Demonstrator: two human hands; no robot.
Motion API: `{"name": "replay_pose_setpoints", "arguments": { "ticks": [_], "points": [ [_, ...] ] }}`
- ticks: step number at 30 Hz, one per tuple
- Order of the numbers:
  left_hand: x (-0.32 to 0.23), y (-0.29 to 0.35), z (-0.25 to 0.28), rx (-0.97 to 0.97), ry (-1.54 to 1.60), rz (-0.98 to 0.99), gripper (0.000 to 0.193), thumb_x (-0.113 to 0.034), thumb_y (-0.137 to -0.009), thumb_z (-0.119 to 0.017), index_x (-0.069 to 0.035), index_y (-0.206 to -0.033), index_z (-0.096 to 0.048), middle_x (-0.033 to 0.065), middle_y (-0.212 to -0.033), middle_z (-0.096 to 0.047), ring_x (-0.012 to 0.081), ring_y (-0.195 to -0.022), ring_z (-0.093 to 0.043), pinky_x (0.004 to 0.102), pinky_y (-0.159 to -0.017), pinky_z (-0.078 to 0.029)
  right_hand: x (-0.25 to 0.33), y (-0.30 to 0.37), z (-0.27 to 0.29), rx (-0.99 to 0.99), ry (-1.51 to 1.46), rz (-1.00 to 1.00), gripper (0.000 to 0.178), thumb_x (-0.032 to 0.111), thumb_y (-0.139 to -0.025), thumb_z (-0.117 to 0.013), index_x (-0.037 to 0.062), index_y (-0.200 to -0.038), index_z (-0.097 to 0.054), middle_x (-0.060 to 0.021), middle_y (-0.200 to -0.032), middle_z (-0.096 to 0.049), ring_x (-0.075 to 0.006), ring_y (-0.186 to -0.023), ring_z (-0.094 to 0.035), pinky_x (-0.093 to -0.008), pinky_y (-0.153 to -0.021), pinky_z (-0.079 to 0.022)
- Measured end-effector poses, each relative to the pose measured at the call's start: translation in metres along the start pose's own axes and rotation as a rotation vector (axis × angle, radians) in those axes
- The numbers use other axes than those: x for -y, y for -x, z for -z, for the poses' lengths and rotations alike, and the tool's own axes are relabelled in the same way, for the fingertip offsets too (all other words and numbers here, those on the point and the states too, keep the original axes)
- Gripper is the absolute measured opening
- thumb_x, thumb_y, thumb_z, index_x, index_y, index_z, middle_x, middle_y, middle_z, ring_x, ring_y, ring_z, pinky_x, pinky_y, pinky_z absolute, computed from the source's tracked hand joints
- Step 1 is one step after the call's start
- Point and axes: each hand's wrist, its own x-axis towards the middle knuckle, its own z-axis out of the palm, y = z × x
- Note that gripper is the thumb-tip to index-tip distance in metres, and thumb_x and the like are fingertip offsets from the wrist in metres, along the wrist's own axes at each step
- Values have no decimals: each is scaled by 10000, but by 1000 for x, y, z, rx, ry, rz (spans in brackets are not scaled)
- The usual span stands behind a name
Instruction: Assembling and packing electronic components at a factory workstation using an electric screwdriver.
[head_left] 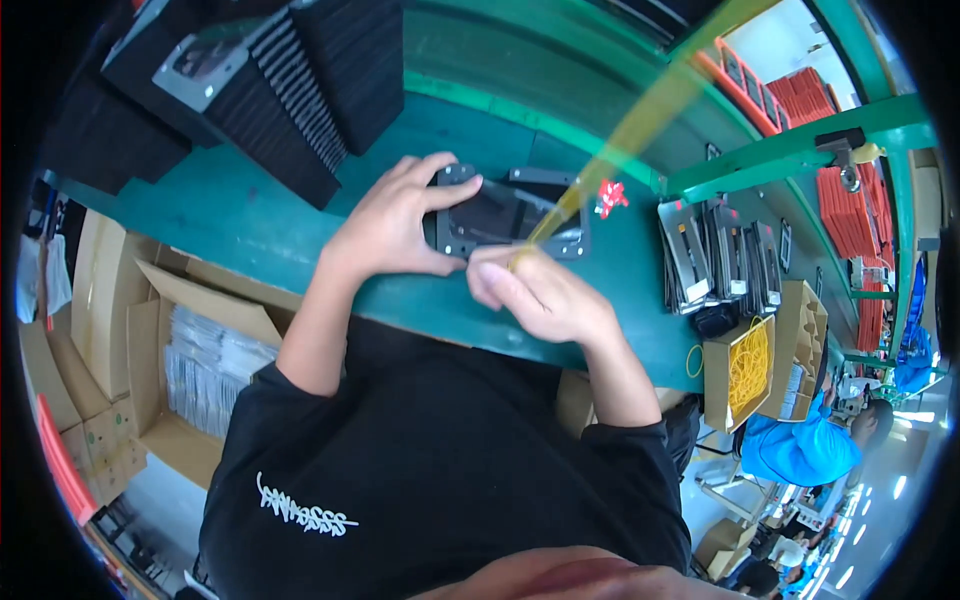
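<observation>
On the green bench lies a black rectangular frame [508, 248] with pale dots like screw heads at its corners and a dark, shiny panel [500, 212] inside. My left hand [405, 215] grips its left end, fingers along the far side and thumb at the near edge. My right hand [540, 292] is closed near the frame's front edge, around the lower end of a yellow hose-like strand [640, 120]. This strand runs up to the top right and is smeared by motion; its exact kind is unclear. Behind the frame sits another dark flat piece [545, 177].
Tall stacks of black trays [265, 120] stand at the far left. A small red object [610, 198] lies right of the frame. Further right are bundled flat pieces [690, 255] and a box of yellow bands [750, 370]. An open carton [165, 400] is lower left; a person in blue [800, 445] is lower right.
</observation>
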Motion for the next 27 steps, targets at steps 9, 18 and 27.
{"name": "replay_pose_setpoints", "arguments": {
  "ticks": [9, 18, 27],
  "points": [
    [3, -3, 3, 76, -64, 37, 877, -259, -496, -929, -196, -1338, -693, 173, -1420, -572, 357, -1178, -574, 416, -1058, -471, -21, 30, -4, -251, 400, 177, 200, 132, -935, -467, 18, -777, -516, -126, -826, -531, -310, -806, -529, -395, -762, -448],
    [10, -10, 8, 120, -100, 61, 903, -322, -482, -933, -206, -1343, -690, 202, -1419, -586, 371, -1197, -588, 431, -1058, -472, -54, 22, -42, -444, 553, 233, 103, 67, -902, -512, 12, -822, -543, -148, -1004, -569, -320, -844, -551, -404, -776, -475],
    [15, -10, 4, 90, -79, 39, 894, -332, -495, -922, -206, -1349, -688, 207, -1417, -584, 377, -1201, -589, 435, -1063, -467, -51, -4, -68, -705, 321, 86, 249, 101, -978, -459, -3, -764, -532, -144, -796, -539, -283, -699, -545, -383, -664, -453]
  ]
}}
